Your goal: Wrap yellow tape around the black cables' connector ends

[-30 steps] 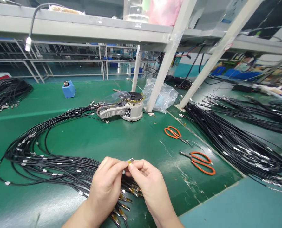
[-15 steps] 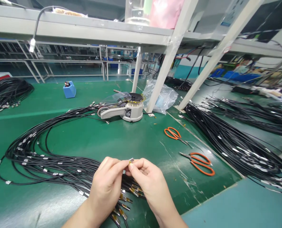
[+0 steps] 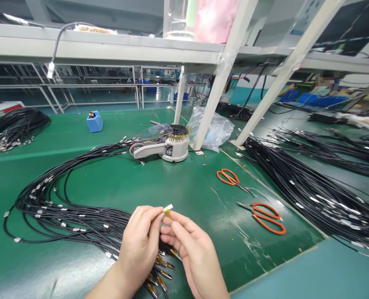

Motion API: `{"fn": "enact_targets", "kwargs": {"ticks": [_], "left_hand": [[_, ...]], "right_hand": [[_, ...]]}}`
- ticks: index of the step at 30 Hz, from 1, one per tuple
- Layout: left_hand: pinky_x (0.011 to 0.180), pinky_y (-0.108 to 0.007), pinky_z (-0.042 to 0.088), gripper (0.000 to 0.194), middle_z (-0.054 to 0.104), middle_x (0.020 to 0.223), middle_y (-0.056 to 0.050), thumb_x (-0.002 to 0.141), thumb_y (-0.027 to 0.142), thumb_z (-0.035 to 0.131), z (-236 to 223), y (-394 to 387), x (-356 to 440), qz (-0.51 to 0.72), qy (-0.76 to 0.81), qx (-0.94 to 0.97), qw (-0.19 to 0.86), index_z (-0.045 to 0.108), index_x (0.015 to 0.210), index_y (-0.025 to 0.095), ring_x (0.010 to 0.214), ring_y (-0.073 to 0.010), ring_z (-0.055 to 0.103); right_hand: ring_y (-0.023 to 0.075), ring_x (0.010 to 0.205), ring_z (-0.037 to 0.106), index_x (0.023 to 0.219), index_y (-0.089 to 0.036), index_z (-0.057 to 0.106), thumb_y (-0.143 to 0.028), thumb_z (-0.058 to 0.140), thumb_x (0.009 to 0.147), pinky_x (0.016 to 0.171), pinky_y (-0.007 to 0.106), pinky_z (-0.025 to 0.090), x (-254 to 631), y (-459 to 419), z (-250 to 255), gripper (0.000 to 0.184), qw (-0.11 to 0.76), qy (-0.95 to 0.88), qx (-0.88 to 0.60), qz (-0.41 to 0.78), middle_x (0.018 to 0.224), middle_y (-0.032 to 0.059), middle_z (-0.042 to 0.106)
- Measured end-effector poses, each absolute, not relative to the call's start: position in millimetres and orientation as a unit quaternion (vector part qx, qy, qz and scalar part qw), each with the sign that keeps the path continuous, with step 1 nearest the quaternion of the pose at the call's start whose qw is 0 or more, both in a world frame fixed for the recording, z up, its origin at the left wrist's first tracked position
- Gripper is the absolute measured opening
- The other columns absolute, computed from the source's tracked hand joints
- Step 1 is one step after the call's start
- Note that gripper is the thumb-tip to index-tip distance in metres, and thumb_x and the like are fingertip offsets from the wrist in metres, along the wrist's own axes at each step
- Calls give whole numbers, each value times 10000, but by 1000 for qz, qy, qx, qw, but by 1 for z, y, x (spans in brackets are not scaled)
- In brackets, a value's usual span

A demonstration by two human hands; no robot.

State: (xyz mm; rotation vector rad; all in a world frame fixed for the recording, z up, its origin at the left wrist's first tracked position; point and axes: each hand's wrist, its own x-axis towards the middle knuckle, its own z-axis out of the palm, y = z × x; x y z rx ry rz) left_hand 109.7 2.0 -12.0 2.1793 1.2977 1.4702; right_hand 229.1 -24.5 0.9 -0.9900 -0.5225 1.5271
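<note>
In front of me, my left hand (image 3: 142,236) pinches a cable end with a small silvery connector (image 3: 169,207) poking out past the fingertips. A bit of amber-yellow tape (image 3: 167,213) sits at that connector. My right hand (image 3: 192,245) is close beside it, index fingertip at the tape and thumb apart from the index finger, the other fingers loosely curled. Below and left of my hands lies a bundle of black cables (image 3: 87,220). Several tape-wrapped connector ends (image 3: 161,272) stick out under my palms; the held cable's body is hidden by my left hand.
A round tape dispenser (image 3: 174,149) stands behind the bundle, a blue block-shaped holder (image 3: 94,122) farther left. Two orange-handled scissors (image 3: 267,216) lie to the right. More black cables (image 3: 309,195) cover the right bench. Slanted white posts (image 3: 215,79) carry a shelf (image 3: 109,52).
My right thumb and fingers have loosened and drawn slightly away from the connector. More of the connector and its yellow tape shows. The view has shifted slightly.
</note>
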Motion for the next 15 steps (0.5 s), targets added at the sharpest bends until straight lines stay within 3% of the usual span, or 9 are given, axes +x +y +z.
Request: {"fn": "enact_targets", "kwargs": {"ticks": [4, 9, 15], "left_hand": [[719, -265, 512, 144, 651, 854, -42, 882, 117, 512, -11, 1, 110, 502, 438, 741, 90, 605, 976, 174, 785, -140, 610], [728, -265, 505, 163, 641, 872, -42, 882, 117, 513, -12, 0, 111, 502, 429, 746, 85, 604, 1003, 177, 797, -138, 599], [730, -247, 485, 130, 624, 866, -30, 876, 139, 519, -7, 0, 109, 494, 460, 723, 148, 618, 949, 185, 803, -131, 597]], "right_hand": [[177, 722, 665, 1053, -153, 630, -401, 751, 695, 690, 302, 543, 230, -27, 4, 452, 599, -221, -428, 639, 844, 81, 727], [121, 579, 577, 817, -159, 613, -462, 764, 646, 570, 242, 498, 228, -20, 5, 379, 578, -320, -495, 565, 665, -6, 632], [142, 616, 578, 734, -164, 588, -418, 658, 760, 594, 247, 477, 225, -20, 0, 264, 568, -391, -515, 509, 660, 3, 608]]}}
